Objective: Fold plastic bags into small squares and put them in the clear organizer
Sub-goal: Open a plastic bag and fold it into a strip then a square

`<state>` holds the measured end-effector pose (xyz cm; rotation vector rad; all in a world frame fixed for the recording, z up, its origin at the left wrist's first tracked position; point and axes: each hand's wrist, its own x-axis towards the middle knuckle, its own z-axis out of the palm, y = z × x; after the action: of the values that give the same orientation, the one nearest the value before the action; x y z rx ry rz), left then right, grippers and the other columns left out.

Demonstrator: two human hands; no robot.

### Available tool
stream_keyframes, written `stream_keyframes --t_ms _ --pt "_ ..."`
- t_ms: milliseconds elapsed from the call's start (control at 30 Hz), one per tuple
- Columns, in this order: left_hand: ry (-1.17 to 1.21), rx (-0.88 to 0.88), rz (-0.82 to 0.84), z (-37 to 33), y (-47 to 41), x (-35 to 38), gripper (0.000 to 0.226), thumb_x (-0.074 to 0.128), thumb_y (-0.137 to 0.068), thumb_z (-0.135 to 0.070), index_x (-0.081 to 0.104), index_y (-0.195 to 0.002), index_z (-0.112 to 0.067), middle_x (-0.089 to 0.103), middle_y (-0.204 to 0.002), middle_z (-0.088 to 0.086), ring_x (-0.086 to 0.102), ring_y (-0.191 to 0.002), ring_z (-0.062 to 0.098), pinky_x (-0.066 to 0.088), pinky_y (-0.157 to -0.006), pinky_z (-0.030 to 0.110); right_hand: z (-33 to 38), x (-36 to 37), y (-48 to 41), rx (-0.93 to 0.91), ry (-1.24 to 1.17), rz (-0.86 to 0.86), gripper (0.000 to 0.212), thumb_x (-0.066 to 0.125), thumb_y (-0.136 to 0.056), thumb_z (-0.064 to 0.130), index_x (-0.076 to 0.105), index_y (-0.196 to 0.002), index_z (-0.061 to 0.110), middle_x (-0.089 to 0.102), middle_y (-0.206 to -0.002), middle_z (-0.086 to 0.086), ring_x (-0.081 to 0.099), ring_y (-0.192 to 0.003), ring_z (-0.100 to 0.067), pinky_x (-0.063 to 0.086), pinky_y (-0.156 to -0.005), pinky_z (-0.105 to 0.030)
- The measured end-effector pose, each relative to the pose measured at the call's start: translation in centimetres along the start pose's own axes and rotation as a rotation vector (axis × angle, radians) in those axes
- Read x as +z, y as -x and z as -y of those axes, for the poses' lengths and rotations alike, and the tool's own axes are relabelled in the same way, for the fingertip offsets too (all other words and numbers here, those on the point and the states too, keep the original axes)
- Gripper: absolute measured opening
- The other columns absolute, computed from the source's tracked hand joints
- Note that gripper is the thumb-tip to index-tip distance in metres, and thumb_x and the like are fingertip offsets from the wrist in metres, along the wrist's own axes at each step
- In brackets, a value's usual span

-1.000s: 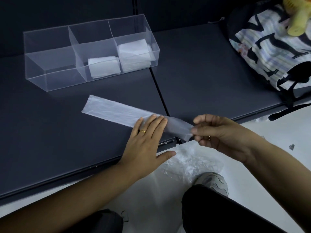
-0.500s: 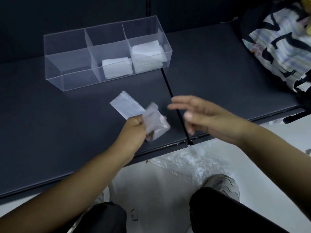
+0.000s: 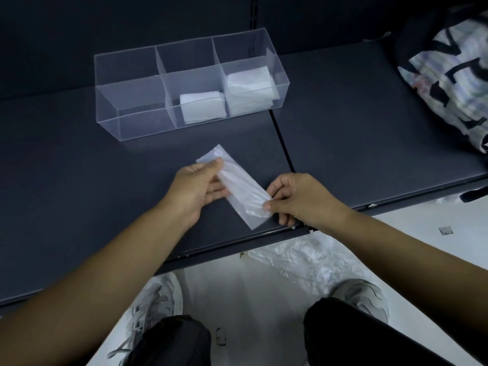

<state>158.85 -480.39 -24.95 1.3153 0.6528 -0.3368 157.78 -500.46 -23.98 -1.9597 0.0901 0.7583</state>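
Here's the plastic bag (image 3: 237,188), already down to a narrow strip, running on a slant through the centre of the frame over the dark shelf (image 3: 79,180). Whether it rests on the surface or floats just above, we can't tell. Our left hand (image 3: 195,188) grips the upper end, thumb on top and fingers curled beneath. Our right hand (image 3: 298,199) pinches the lower end between thumb and fingertips. Holding both ends like that pulls the slippery film taut, so the layers stay lined up for the fold end to end, which we judge comes next.

Up in the upper centre sits the clear organizer (image 3: 137,120), within easy reach. There's a low pile of folded squares (image 3: 202,108) in its middle compartment and a taller pile (image 3: 249,93) in the right one. Down at the lower right, crumpled loose plastic (image 3: 303,262) lies on the floor, probably bags still to do.
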Motion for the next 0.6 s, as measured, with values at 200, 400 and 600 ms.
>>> stream_keyframes --t_ms 200,400,600 --pt "-0.185 0.199 -0.133 -2.3 -2.6 -1.3 0.022 0.057 -0.097 -0.020 0.069 -0.095 -0.002 0.067 -0.079 0.007 0.064 -0.066 0.015 0.059 -0.062 0.024 0.5 0.2 -0.4 0.038 0.038 -0.028 0.018 0.077 -0.079 0.012 0.061 -0.085 0.011 0.066 -0.053 0.000 0.055 -0.037 -0.006 0.038 -0.037 -0.015" --pt "-0.958 1.142 -0.106 1.2 2.9 -0.2 0.026 0.051 -0.093 -0.016 0.067 -0.110 -0.007 0.065 -0.111 0.008 0.054 -0.106 0.019 0.037 -0.097 0.026 0.7 0.2 -1.2 0.064 0.087 -0.024 0.021 0.078 -0.077 0.013 0.058 -0.084 0.013 0.066 -0.059 -0.004 0.058 -0.041 -0.009 0.036 -0.036 -0.018" --pt "-1.509 0.929 0.287 6.7 4.8 0.5 0.088 0.026 -0.090 -0.065 0.001 -0.150 -0.006 0.001 -0.160 0.008 -0.006 -0.148 0.019 -0.005 -0.120 0.032 0.7 0.3 -1.3 0.002 0.094 -0.049 0.013 0.072 -0.082 0.016 0.059 -0.083 0.014 0.068 -0.057 -0.001 0.055 -0.040 -0.008 0.036 -0.038 -0.014"
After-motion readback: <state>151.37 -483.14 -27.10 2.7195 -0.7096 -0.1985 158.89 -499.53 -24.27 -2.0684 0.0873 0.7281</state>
